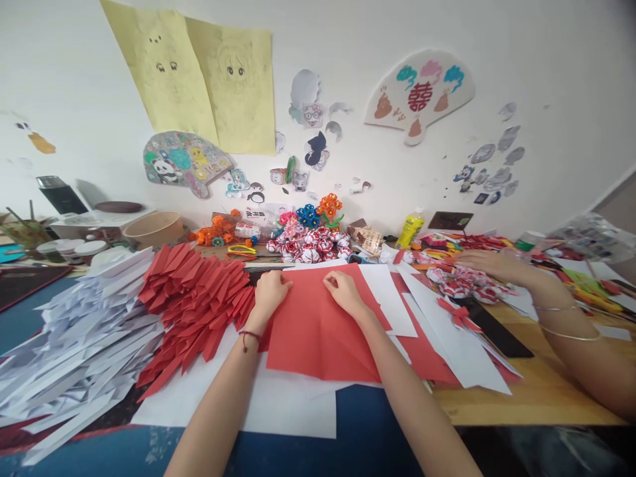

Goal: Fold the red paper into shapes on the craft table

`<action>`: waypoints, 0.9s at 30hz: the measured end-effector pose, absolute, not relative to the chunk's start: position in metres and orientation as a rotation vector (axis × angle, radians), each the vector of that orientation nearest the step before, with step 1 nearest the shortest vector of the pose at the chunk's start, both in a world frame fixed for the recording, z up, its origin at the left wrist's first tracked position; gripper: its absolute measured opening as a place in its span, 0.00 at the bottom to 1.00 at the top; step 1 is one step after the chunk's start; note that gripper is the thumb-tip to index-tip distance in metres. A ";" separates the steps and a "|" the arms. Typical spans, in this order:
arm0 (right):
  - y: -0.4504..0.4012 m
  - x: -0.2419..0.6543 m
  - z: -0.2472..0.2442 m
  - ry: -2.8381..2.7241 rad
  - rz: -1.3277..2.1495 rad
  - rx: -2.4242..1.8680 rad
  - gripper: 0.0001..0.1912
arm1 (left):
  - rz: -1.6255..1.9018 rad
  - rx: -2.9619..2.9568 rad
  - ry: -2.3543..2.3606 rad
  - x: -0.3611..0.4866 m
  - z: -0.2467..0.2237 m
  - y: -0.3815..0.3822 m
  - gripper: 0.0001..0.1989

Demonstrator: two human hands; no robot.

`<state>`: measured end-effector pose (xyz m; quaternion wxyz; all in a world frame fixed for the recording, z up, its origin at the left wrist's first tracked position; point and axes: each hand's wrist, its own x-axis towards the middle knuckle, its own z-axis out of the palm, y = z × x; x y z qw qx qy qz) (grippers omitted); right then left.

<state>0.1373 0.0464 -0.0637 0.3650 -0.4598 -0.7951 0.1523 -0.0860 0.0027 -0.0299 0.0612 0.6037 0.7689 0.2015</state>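
A creased red paper sheet [320, 331] lies in front of me over white sheets [293, 414]. My left hand [271, 291] pinches its left part near the far edge, thumb and fingers together. Near the same edge, farther right, my right hand [344, 291] has its fingers curled and pressed together on the red sheet. Directly left of my left hand is a heap of folded red paper strips [193, 298]. More white sheets [392, 301] show beyond and to the right of the red one.
Folded white strips [84, 344] are heaped at the left. Red-and-white paper balls [315, 245] sit behind the sheets, beside a yellow bottle [410, 228]. At the right, another person's arm [566, 318] reaches over the table near a black phone-like slab [497, 328].
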 end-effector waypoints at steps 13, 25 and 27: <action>0.048 0.172 -0.046 -1.533 0.535 -1.395 0.13 | 1.489 1.726 2.047 -0.084 -0.019 0.002 0.08; 0.014 0.204 -0.019 -1.446 1.577 -0.946 0.25 | 2.202 1.367 1.895 -0.082 -0.004 -0.011 0.10; 0.013 0.206 -0.020 -1.462 1.637 -0.935 0.27 | 2.287 1.227 1.939 -0.084 -0.004 -0.011 0.11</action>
